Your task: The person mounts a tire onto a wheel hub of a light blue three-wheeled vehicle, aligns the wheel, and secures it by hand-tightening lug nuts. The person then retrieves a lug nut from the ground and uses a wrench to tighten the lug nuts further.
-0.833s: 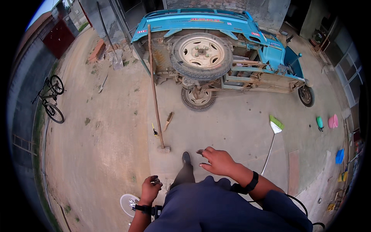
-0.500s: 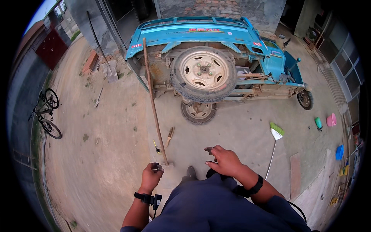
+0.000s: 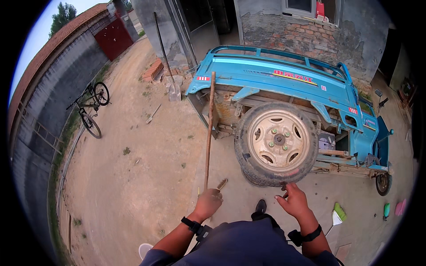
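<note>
Well, the wheel (image 3: 278,139) is sitting just beyond the loosely spread right hand (image 3: 294,203), looking heavy, rigid, probably best held by its tyre (image 3: 241,139); whether the left hand (image 3: 208,204) is gripping, I can't tell

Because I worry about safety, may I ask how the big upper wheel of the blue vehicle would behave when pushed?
The upper wheel would likely turn on its hub, not roll away, since nuts appear to fasten it. It is probably heavy, given the thick tyre and metal-looking rim. The tyre seems stiff: its shape looks round.
</note>
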The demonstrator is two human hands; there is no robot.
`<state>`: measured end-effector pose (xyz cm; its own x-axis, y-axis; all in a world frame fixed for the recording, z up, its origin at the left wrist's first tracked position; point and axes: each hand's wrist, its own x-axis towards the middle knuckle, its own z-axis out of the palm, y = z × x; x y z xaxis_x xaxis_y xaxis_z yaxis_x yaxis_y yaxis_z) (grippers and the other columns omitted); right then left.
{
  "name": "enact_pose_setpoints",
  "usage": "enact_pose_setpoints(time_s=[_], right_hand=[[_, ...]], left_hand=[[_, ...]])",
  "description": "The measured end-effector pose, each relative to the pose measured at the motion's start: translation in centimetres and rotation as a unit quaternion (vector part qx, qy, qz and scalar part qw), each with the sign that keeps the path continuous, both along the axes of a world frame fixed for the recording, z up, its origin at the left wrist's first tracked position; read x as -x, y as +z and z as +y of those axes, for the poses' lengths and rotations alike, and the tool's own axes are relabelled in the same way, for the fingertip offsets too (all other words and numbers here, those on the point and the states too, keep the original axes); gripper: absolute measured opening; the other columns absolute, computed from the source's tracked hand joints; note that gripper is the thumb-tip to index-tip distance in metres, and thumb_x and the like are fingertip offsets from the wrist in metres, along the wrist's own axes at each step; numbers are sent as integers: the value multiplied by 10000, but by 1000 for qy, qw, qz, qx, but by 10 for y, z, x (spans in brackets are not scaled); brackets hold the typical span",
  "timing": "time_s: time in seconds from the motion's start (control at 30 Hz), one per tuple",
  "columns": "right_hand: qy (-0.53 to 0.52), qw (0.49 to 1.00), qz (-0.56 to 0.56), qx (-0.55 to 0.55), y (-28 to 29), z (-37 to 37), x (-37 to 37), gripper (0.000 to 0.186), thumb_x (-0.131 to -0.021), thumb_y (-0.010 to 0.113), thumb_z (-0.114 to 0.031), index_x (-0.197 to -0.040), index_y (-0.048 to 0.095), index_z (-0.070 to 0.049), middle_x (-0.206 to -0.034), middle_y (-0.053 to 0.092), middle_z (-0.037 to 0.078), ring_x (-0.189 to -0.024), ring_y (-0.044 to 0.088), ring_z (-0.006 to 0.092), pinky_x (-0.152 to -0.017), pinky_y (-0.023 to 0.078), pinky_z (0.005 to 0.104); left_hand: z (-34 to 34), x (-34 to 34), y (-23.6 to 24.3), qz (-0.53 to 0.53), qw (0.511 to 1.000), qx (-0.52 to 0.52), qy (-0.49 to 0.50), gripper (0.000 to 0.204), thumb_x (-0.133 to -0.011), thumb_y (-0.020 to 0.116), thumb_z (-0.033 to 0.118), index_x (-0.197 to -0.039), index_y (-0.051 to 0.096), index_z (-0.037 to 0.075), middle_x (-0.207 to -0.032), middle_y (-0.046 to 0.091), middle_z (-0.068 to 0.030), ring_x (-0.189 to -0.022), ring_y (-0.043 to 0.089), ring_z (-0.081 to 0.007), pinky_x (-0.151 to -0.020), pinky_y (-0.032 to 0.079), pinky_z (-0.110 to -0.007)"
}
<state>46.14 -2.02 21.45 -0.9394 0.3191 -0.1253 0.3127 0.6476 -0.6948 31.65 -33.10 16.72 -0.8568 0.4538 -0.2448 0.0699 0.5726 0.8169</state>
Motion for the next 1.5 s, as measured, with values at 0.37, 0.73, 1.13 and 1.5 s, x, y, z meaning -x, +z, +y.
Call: enact_pose_setpoints(time_s=[0.37, 0.73, 1.13, 1.5], right_hand=[[-161, 966, 99, -179, -81, 161, 88, 771, -682, 805, -207, -1350, 462, -34, -1357, 447, 237, -1255, 438, 443, -1069, 375, 494], [-370, 917, 73, -128, -158, 209, 111, 834, -771, 762, -262, -1413, 352, 79, -1443, 361, 311, -1341, 357, 479, -1130, 315, 493], [-381, 916, -8, -128, -157, 208, 115, 886, -803, 729, -316, -1505, 274, -23, -1445, 365, 297, -1316, 404, 461, -1104, 358, 471], [-370, 923, 56, -95, -136, 206, 119, 848, -804, 744, -328, -1475, 339, -3, -1349, 438, 283, -1223, 479, 444, -1025, 430, 471]], left_hand=[[121, 77, 28, 45, 999, 16, 18, 393, -826, 710, 107, -1178, 614, -40, -1138, 628, -224, -931, 692, -305, -838, 554, -373], [232, 152, 21, 150, 978, -50, -137, 375, -810, 736, 174, -1120, 627, -6, -1046, 628, -207, -927, 657, -347, -832, 536, -403], [309, 161, -15, 150, 972, -6, -182, 374, -815, 726, 196, -1131, 626, 24, -1042, 604, -205, -902, 638, -377, -812, 525, -440], [334, 154, -33, 226, 951, 38, -209, 401, -793, 778, 140, -1130, 621, -9, -1037, 603, -155, -887, 650, -288, -784, 530, -390]])
